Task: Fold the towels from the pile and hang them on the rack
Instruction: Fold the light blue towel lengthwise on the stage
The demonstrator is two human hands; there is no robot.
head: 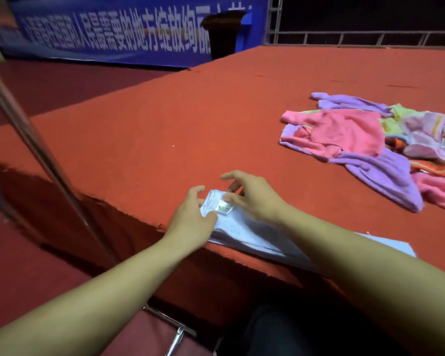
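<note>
A pale white-blue towel lies folded along the front edge of the red carpeted platform. My left hand grips its far end from the left, fingers curled over the cloth. My right hand pinches the same end by the small white label. A loose pile of pink, purple, yellow-green and orange towels sits at the platform's right. The rack's shiny metal pole slants up the left side, with its foot on the floor below.
The platform drops off at a frayed front edge to a lower red floor. A blue banner with white characters hangs at the back, with a dark stand and a metal truss beside it.
</note>
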